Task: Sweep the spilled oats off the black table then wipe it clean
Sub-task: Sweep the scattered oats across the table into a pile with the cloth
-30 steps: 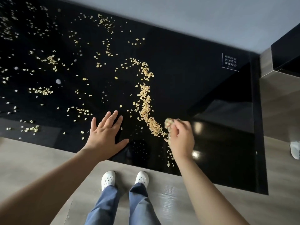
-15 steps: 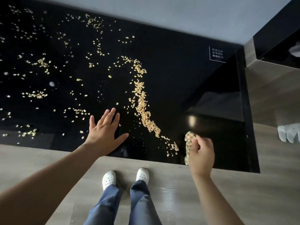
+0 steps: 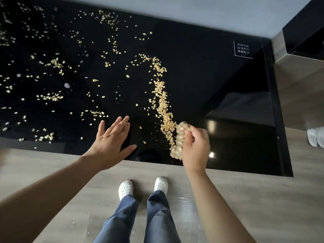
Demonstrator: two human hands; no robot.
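The table (image 3: 201, 71) is glossy black, strewn with pale golden oats (image 3: 163, 109), thickest in a band right of centre. The cloth (image 3: 179, 138) is cream with a blurred greenish check. Far right, a label (image 3: 243, 49) carries white lettering. The near floor (image 3: 245, 199) is grey-brown wood grain; clogs (image 3: 125, 189) white, trousers (image 3: 157, 216) blue.

A pair of white perforated clogs (image 3: 125, 189) stood on the pale wood-grain floor (image 3: 245, 199), under blue trouser legs (image 3: 157, 216). A plain grey wall (image 3: 192, 11) ran behind. A white-lettered notice (image 3: 242, 49) showed upper right, near a wood-faced cabinet (image 3: 298, 81). Two white shapes (image 3: 315, 137) sat at the right edge.
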